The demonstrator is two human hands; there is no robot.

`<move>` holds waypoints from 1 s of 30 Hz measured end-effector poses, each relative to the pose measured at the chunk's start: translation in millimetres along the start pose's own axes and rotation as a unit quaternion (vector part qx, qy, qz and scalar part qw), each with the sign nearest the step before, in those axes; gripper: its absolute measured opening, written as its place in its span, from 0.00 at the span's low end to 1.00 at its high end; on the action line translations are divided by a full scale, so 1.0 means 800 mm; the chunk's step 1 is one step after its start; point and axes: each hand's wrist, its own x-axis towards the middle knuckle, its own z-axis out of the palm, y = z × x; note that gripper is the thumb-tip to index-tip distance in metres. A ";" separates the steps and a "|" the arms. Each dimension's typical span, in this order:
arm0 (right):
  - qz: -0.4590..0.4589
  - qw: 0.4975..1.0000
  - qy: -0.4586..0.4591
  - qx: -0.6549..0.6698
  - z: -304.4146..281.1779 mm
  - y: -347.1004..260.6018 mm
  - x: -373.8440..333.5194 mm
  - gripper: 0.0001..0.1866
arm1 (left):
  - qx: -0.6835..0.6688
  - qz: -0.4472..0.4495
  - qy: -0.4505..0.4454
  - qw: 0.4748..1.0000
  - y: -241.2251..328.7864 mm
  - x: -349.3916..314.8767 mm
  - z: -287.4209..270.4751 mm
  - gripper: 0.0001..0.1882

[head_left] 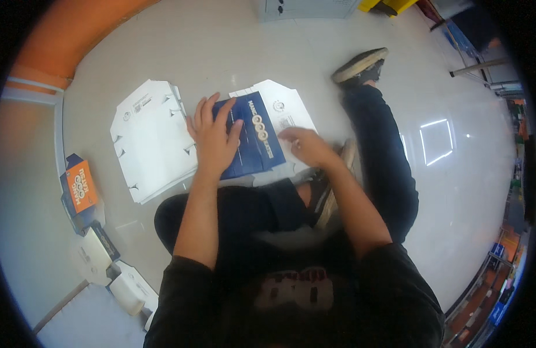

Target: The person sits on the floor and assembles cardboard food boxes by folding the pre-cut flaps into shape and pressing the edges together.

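Note:
A dark blue folded carton panel (262,148) with pale lettering and ring shapes lies over a flat white carton sheet (300,119) on the floor before me. My left hand (213,133) rests on the panel's left part, fingers spread out and holding nothing. At the panel's right edge is my right hand (308,147), its index finger reaching to the edge and its other fingers curled in. Nothing shows inside that hand. Left of them lies a stack of flat white die-cut carton sheets (154,139), slotted along the edges.
An orange and blue carton (82,188) and several partly folded cartons (131,284) line the left side. My crossed legs (384,168) and shoe (363,66) border the work area. A metal-legged stand (477,66) is at upper right, and filled shelves (488,278) curve along the right.

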 end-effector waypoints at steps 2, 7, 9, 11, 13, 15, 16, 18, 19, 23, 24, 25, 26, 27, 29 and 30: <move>-0.011 0.999 -0.033 -0.027 0.013 0.000 -0.037 0.21 | 0.019 -0.007 -0.035 0.999 0.005 -0.024 -0.009 0.27; -0.088 0.990 0.077 -0.075 0.067 0.021 -0.047 0.13 | 0.039 -0.007 -0.079 0.996 0.013 -0.057 0.002 0.35; -0.099 0.987 0.097 -0.087 0.076 0.026 -0.043 0.11 | 0.078 -0.002 -0.074 0.994 0.013 -0.060 0.005 0.36; -0.110 0.982 0.117 -0.103 0.079 0.026 -0.048 0.11 | 0.091 -0.021 -0.088 0.992 0.012 -0.059 0.006 0.39; -0.112 0.972 0.132 -0.161 0.078 0.020 -0.053 0.11 | 0.103 -0.022 -0.096 0.990 0.012 -0.059 0.005 0.39; -0.114 0.972 0.128 -0.159 0.078 0.017 -0.052 0.10 | 0.111 -0.025 -0.108 0.988 0.011 -0.058 0.007 0.39; -0.114 0.973 0.119 -0.162 0.079 0.017 -0.052 0.10 | 0.106 -0.019 -0.103 0.989 0.010 -0.058 0.009 0.39; -0.114 0.973 0.110 -0.169 0.084 0.015 -0.048 0.10 | 0.103 -0.013 -0.100 0.990 0.009 -0.057 0.012 0.39; -0.116 0.972 0.097 -0.178 0.086 0.014 -0.047 0.10 | 0.099 -0.013 -0.097 0.990 0.009 -0.058 0.014 0.39; -0.105 0.977 0.076 -0.169 0.089 0.015 -0.044 0.09 | 0.102 -0.025 -0.102 0.989 0.013 -0.057 0.012 0.40; -0.114 0.977 0.083 -0.162 0.089 0.021 -0.045 0.08 | 0.103 -0.028 -0.102 0.989 0.014 -0.057 0.012 0.40; -0.122 0.976 0.090 -0.155 0.089 0.026 -0.045 0.08 | 0.101 -0.026 -0.100 0.990 0.015 -0.056 0.013 0.40; -0.123 0.976 0.087 -0.155 0.089 0.030 -0.045 0.08 | 0.099 -0.023 -0.098 0.990 0.016 -0.055 0.014 0.40; -0.109 0.978 0.069 -0.164 0.087 0.028 -0.045 0.08 | 0.099 -0.028 -0.097 0.990 0.019 -0.055 0.013 0.40; -0.097 0.979 0.047 -0.175 0.084 0.024 -0.049 0.08 | 0.121 -0.023 -0.101 0.987 0.023 -0.057 0.011 0.38; -0.107 0.979 0.059 -0.161 0.085 0.021 -0.052 0.09 | 0.123 -0.030 -0.098 0.987 0.014 -0.061 0.009 0.38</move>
